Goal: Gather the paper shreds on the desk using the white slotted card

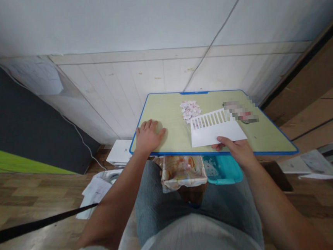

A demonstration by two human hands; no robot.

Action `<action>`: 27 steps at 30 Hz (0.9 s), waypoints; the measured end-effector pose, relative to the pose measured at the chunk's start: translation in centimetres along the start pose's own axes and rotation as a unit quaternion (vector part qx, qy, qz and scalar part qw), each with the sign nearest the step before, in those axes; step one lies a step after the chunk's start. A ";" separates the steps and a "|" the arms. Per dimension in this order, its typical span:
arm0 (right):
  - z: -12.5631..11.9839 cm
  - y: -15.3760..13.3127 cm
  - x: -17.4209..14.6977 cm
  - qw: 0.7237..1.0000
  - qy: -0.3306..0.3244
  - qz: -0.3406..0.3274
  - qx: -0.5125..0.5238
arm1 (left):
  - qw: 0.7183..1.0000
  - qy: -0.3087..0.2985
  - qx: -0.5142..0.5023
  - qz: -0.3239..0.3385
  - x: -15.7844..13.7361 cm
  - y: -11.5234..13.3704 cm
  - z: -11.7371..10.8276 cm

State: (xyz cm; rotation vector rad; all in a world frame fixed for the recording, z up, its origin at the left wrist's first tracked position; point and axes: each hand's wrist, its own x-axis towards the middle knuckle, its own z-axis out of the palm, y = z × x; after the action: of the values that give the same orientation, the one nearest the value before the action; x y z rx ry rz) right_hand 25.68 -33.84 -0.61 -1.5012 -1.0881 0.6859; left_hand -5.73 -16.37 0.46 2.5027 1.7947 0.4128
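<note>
Right hand (235, 148): pinching white card (214, 134) by its near edge, thumb on top.
White card: slotted far side overlaps paper scraps (190, 108).
Left hand (150, 136): spread on table (173, 140), grasping nothing.
Paper scraps: likely scatter easily; best keep card level, movements slow.
</note>
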 end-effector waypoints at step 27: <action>0.4 1.8 3.1 0.970 0.192 -0.011 0.149 | 1.000 -0.005 0.011 -0.004 -0.1 -0.4 0.0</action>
State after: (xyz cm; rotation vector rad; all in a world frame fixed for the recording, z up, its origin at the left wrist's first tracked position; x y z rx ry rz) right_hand 27.08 -30.84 -2.04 -1.2909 -0.6725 0.4912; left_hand -6.11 -16.36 0.39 2.5061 1.8148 0.3805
